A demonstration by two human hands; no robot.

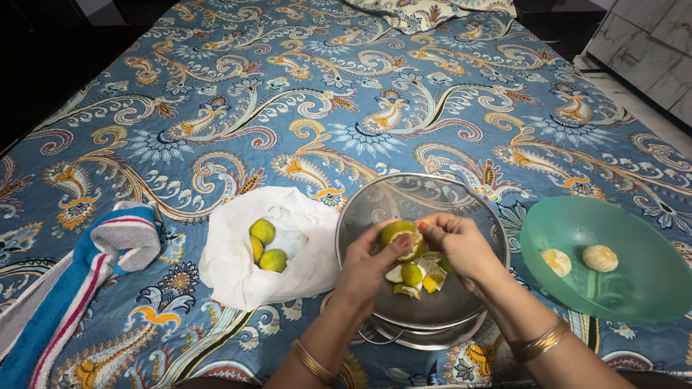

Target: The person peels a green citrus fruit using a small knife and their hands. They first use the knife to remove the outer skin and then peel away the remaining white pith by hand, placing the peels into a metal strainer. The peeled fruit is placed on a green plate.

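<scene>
**Peeling a green citrus over the steel strainer**

At the far left a striped towel (79, 288) in blue, pink and grey lies crumpled on the paisley bedspread (288, 108). Just right of it a white plastic bag (238, 274) sits open, with three unpeeled green-yellow fruits (263, 245) inside.

Next comes the round steel strainer (375, 202), resting on the bed, with loose pieces of peel (422, 274) gathered in its bottom. Above it the left hand (367, 270) is closed around the citrus fruit (402, 236), thumb across its front, holding it over the strainer. The right hand (461, 248) meets it from the other side, fingertips pinched on the fruit's upper edge where the skin seems to be lifting. Both hands are thus clamped on the same fruit, touching each other around it.

Further right a green plastic bowl (634, 288) holds two peeled fruits (600, 257), pale and bare.

By my judgement the peeling is partway through: much of the green skin is on. Stripping more would call for a firm hold with the left hand while the right pulls the strip clear and lets it fall into the strainer.
</scene>
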